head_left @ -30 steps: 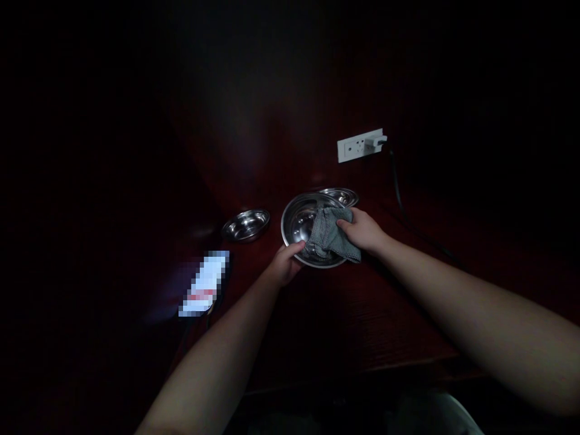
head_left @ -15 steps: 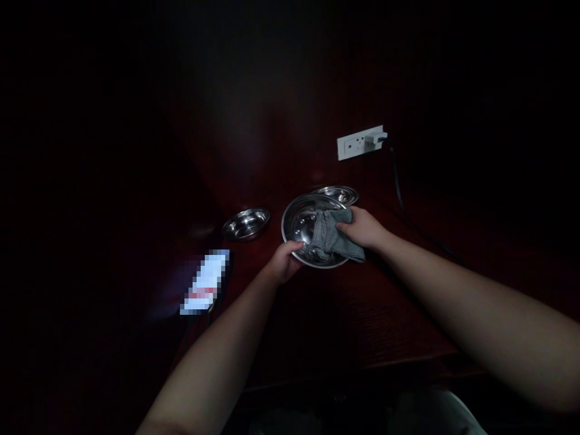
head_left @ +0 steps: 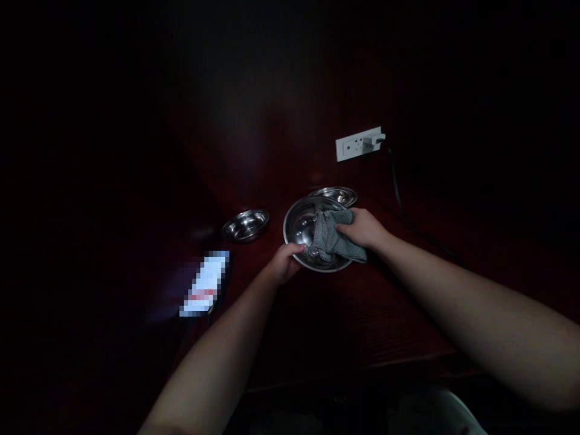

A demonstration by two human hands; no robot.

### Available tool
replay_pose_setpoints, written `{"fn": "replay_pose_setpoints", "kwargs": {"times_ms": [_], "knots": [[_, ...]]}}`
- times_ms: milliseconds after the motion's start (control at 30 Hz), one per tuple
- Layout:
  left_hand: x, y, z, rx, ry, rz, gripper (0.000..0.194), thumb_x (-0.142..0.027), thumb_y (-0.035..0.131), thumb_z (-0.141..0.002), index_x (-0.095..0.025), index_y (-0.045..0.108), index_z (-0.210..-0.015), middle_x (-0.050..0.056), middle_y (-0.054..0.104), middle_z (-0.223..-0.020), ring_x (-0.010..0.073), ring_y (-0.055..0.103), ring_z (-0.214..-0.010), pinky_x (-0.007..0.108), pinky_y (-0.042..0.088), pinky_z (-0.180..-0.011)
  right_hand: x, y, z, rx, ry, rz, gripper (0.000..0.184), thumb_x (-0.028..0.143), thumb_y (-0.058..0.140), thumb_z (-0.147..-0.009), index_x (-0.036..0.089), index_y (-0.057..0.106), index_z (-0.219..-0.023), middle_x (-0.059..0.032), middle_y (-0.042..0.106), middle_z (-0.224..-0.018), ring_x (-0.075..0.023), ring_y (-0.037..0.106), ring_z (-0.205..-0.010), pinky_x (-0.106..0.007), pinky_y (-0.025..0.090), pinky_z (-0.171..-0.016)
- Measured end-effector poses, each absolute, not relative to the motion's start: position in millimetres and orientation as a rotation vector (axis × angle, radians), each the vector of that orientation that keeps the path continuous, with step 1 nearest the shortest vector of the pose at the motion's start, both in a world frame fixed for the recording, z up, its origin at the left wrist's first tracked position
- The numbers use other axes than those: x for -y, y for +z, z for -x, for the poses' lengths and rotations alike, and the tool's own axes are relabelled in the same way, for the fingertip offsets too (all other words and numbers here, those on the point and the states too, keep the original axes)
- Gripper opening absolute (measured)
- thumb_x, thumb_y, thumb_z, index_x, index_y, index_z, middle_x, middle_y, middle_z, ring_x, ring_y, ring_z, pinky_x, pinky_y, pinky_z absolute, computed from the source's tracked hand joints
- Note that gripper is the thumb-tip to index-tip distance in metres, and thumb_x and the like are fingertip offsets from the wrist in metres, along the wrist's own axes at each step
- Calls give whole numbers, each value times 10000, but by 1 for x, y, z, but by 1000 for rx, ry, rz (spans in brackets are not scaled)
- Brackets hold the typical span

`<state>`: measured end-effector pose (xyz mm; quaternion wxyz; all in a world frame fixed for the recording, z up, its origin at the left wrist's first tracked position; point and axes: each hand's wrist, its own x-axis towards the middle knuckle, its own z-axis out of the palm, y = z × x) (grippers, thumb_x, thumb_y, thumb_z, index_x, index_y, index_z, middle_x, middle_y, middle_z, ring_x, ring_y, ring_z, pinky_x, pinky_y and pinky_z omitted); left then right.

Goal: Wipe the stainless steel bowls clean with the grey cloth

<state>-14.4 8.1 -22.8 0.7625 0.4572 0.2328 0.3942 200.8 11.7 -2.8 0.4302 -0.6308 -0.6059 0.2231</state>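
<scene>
A shiny metal bowl (head_left: 304, 229) is tilted toward me above the dark red table. My left hand (head_left: 286, 263) grips its lower left rim, thumb inside and the other fingers underneath. A grey-green cloth (head_left: 338, 232) lies over the bowl's right side and partly inside it. My right hand (head_left: 362, 228) is closed on the cloth at the right rim, with its thumb on top; its other fingers are mostly hidden by the cloth. Behind the held bowl is a second metal dish (head_left: 342, 195), partly covered by it. Another metal bowl (head_left: 246, 226) rests to the left.
A lit phone (head_left: 206, 284), its screen blurred out, is at the left of the table. On the back wall a white socket panel (head_left: 348, 148) holds a plug, and a dark cable (head_left: 396, 181) runs down to the right. The table's front edge (head_left: 399, 362) is near me.
The held bowl has shifted very slightly down and to the right. Both hands keep their grips, and the cloth stays at the bowl's right side.
</scene>
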Motion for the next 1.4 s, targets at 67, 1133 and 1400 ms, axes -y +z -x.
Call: {"fn": "replay_pose_setpoints", "kwargs": {"times_ms": [67, 1133, 1400], "knots": [[-9, -23, 15, -515, 853, -985, 412, -232, 623, -582, -102, 625, -973, 108, 697, -912, 304, 598, -995, 471, 401, -927, -10, -1, -200, 1527, 533, 1587, 233, 222, 599, -693, 130, 630, -905, -87, 686, -872, -181, 643, -743, -282, 490, -668], [-12, -25, 21, -573, 799, -978, 370, -300, 597, -645, -114, 628, -964, 123, 695, -905, 317, 593, -1008, 500, 406, -916, -5, 6, -199, 1629, 426, 1624, 328, 215, 553, -725, 131, 603, -1038, -108, 666, -975, -209, 621, -851, -316, 471, -775], [-10, -29, 19, -528, 825, -991, 411, -416, 598, -712, -123, 623, -999, 127, 684, -968, 306, 566, -1069, 473, 396, -944, -5, 7, -197, 1572, 392, 1622, 303, 215, 542, -754, 153, 597, -1046, -92, 652, -1024, -195, 613, -888, -306, 458, -802]]}}
